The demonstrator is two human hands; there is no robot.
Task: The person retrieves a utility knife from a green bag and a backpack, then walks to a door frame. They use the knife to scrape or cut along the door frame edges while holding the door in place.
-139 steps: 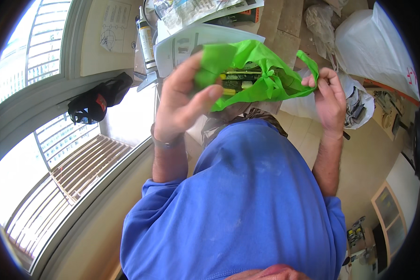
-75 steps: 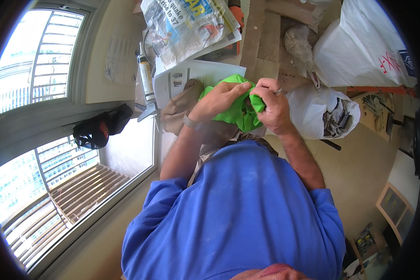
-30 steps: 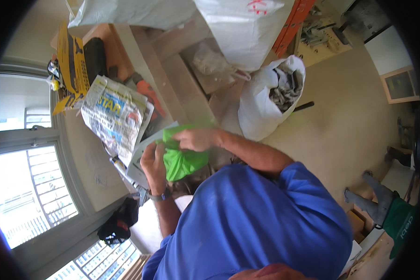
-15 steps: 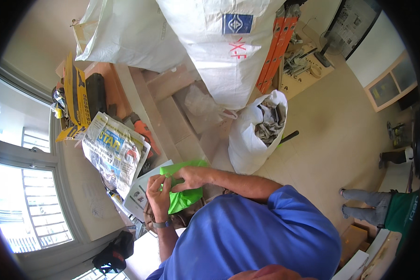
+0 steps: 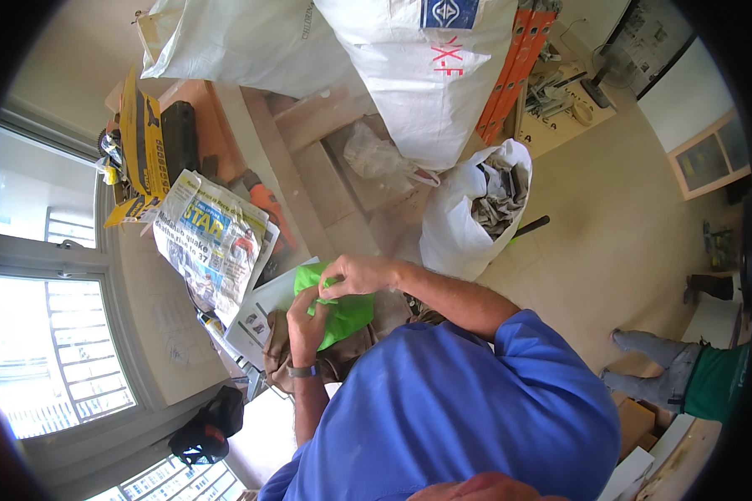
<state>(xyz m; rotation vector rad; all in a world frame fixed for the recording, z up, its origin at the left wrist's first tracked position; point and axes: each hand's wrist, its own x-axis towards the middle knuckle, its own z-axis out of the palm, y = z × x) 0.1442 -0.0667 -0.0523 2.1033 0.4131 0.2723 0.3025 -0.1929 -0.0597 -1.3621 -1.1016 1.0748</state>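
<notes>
A bright green plastic bag (image 5: pixel 353 319), thin and crumpled, hangs between my hands in front of my chest. My left hand (image 5: pixel 307 326) pinches a gathered bit of it, with a band on that wrist. From the right, my right hand (image 5: pixel 355 276) reaches over and closes its fingertips on the same twisted part. The two hands nearly touch, and the fingers hide most of the gathered part. Beneath the bag lies brown cloth (image 5: pixel 286 359), and beside it a pale printed sheet (image 5: pixel 255 317).
Folded newspapers (image 5: pixel 213 242), an orange power tool (image 5: pixel 271 213) and a yellow box (image 5: pixel 146 154) lie to the left. Ahead stand a tall white sack (image 5: pixel 418 83), a smaller sack of crumpled paper (image 5: pixel 468 225) and an orange ladder (image 5: pixel 518 71). Another person (image 5: pixel 685 376) stands far right.
Both hands and the green bag have shifted up and slightly right in the picture. My right hand has risen above the left, still gripping the bag. The whole view has moved a little.
</notes>
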